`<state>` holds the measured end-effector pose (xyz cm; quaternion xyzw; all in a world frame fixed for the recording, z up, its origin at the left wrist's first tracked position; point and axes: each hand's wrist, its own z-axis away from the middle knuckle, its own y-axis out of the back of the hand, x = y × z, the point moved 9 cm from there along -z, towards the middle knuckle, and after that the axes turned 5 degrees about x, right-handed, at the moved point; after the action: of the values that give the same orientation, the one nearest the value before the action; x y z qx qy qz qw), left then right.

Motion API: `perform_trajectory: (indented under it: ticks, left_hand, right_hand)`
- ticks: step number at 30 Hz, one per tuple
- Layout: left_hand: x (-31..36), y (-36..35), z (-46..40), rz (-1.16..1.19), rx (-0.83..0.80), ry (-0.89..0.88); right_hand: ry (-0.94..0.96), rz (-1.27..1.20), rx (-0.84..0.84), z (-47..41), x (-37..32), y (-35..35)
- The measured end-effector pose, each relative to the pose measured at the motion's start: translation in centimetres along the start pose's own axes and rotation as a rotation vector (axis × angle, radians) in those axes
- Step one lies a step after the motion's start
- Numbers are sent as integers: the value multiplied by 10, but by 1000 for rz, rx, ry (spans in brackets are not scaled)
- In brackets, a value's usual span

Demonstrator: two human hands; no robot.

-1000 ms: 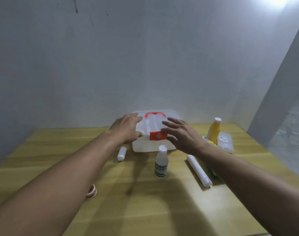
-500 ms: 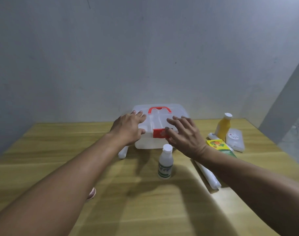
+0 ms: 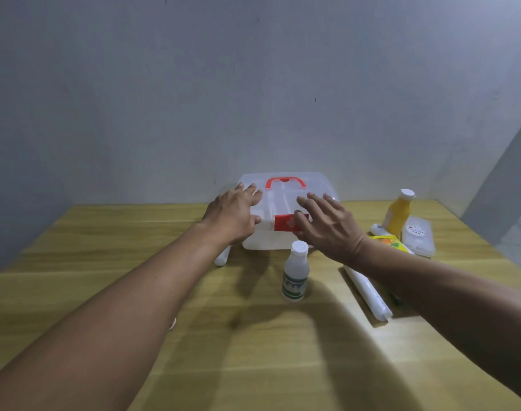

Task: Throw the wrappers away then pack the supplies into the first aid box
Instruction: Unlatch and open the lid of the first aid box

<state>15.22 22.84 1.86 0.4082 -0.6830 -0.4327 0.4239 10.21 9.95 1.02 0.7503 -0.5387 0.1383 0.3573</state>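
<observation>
both hands are stretched out over the first aid box (image 3: 286, 203), a clear plastic case with a red handle (image 3: 285, 183) and a red latch (image 3: 284, 223), standing closed at the far side of the bench (image 3: 253, 351) against the wall. left hand (image 3: 234, 216) lies flat on the left part of the lid, fingers spread and open, its thumb at the lid's front edge, gripping nothing. right hand (image 3: 327, 226) is also open with fingers splayed, its thumb on the latch; whether the palm touches the lid cannot be told.

in front of the box stands a small white bottle (image 3: 295, 272) with a green label. a white roll (image 3: 223, 256) lies just by the box's left front corner, partly hidden under the left forearm. a long white roll (image 3: 369, 295) lies on the bench under the right forearm. to the right are a yellow bottle (image 3: 398, 213) with a white cap, a yellow packet (image 3: 388, 243) and a flat clear case (image 3: 418, 237).
</observation>
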Motion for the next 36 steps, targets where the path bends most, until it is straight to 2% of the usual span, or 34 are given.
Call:
perform_trajectory:
  ticks: [6, 23, 30, 33, 36]
  left_hand:
    - [1, -1, 4, 22, 22, 10]
    - [1, -3, 2, 60, 78, 14]
    - [-3, -1, -1, -27, -10, -57]
    - [-13, -2, 3, 57, 37, 23]
    - [-25, 1, 6, 157, 107, 123]
  right_hand:
    - [60, 6, 0, -4, -6, 0]
    - [33, 0, -180, -3, -7, -16]
    - [-1, -4, -272, 0, -3, -15]
    - [-20, -64, -296, -7, 3, -11]
    - [-119, -167, -313, -15, 14, -6]
